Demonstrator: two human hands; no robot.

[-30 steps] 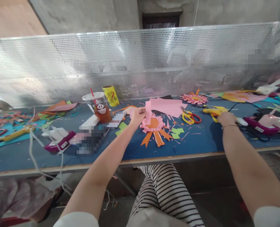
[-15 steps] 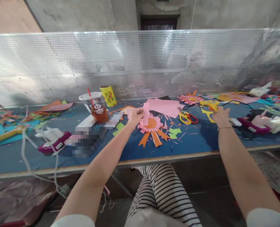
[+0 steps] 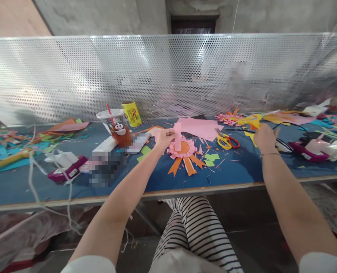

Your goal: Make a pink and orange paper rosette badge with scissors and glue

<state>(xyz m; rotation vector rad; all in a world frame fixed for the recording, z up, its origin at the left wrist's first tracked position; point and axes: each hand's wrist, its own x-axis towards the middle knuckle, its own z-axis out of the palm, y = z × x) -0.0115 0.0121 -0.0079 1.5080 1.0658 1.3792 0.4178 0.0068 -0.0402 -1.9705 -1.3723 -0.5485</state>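
Note:
My left hand pinches a pink paper strip upright between thumb and fingers. The strip stands over the left part of a paper rosette with a pleated pink rim and an orange centre, which has orange tails hanging toward me. Whether the strip touches the rosette I cannot tell. To the right, my right hand is closed at the yellow hot glue gun, whose handle is partly hidden by the fingers. Scissors with yellow and red handles lie between the rosette and my right hand.
Pink sheets lie behind the rosette, green scraps beside it. A drink cup and a yellow roll stand at left. Purple power strips with cords lie at both sides. A perforated metal panel closes off the back.
The glue gun has shifted slightly up and left in the view with my right hand. My left hand keeps the pink strip at the rosette, almost still. The whole view has shifted slightly.

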